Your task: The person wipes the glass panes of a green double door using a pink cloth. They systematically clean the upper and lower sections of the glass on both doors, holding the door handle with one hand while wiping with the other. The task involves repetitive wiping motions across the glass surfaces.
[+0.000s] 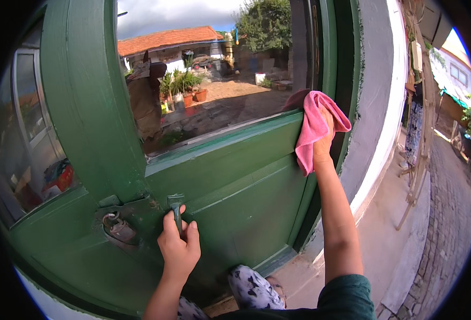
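Note:
Before me stands a green painted door [235, 224] with a glass pane [227, 96] in its upper part. My left hand [179, 244] is wrapped around the green door handle [177, 212]. My right hand [326, 140] presses a pink cloth [313, 128] to the lower right corner of the pane, where glass meets the frame. Part of the cloth hangs below that hand, in front of the wood. A rusty padlock [121, 232] hangs from a metal hasp to the left of the handle. The pane mirrors a yard with potted plants and a tiled roof.
My knee [255, 288] in patterned trousers is close to the door bottom. To the right is a grey and white wall [375, 100], with wooden poles [419, 176] leaning farther along it. A brick path [451, 216] runs beyond. Another glazed panel [31, 120] is at the left.

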